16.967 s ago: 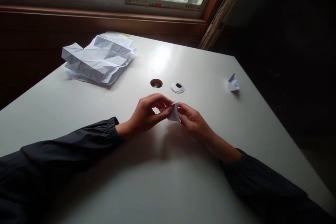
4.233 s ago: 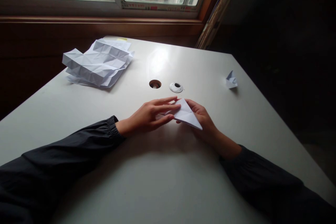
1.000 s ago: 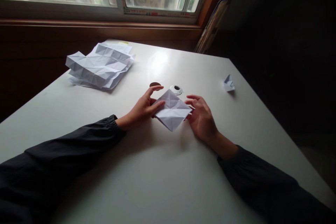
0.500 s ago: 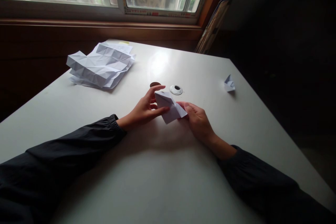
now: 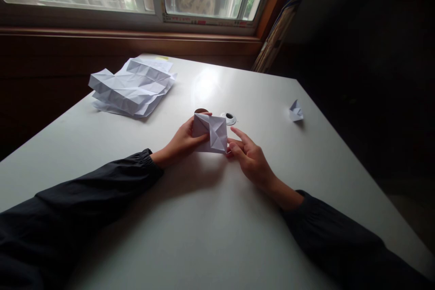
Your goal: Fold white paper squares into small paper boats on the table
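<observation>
**Desk:** What's in the frame?

**Photographer:** A folded white paper square [image 5: 209,132] rests in the person's left hand [image 5: 181,138], fingers curled up behind it, above a white table [image 5: 258,90] and near a round cable grommet [image 5: 229,118].

**Desk:** And the right hand [image 5: 251,161]?

**Photographer:** Open and empty, fingers loosely spread just beside the square's lower corner. Whether they touch it, I cannot tell.

**Desk:** Is the handling sound?

**Photographer:** I'd say so. Firm support from behind should keep the layers aligned, and light fingertip pressure would suit the creases. Farther back lies a heavily creased paper sheet [image 5: 131,90]; a small folded paper piece [image 5: 296,112] sits well apart.
</observation>
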`<state>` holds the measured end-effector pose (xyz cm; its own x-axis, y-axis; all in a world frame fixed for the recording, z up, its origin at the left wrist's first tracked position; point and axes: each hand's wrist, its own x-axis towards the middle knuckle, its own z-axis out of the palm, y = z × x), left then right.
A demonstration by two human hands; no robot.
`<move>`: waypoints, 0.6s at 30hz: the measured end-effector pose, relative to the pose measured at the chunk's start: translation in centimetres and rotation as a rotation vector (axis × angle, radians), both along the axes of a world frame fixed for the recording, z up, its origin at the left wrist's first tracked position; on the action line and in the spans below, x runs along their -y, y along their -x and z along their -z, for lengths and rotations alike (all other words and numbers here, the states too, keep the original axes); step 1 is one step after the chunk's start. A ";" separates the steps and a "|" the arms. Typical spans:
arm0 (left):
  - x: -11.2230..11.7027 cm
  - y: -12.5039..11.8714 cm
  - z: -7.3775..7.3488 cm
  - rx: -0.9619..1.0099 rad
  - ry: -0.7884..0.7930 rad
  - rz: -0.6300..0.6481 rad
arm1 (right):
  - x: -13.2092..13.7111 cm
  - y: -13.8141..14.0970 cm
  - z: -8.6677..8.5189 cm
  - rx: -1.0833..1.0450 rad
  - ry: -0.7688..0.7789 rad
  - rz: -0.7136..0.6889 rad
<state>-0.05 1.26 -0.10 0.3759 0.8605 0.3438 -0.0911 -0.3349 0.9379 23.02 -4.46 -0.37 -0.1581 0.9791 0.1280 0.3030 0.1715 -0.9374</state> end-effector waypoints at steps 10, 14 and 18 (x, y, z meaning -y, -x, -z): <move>0.8 0.0 -0.5 -0.094 -0.136 0.118 | -0.4 -0.2 0.3 0.000 -0.019 0.014; 1.1 -0.1 -0.6 -0.104 -0.154 0.054 | -0.5 -0.1 0.1 -0.024 -0.011 -0.006; 0.9 -0.1 -0.2 -0.150 -0.176 -0.101 | -0.4 0.1 0.0 -0.034 -0.015 -0.017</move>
<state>0.01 0.32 0.06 0.3489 0.8282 0.4387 0.0875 -0.4948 0.8646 22.94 -4.10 -0.34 -0.1701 0.9741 0.1487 0.2678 0.1909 -0.9444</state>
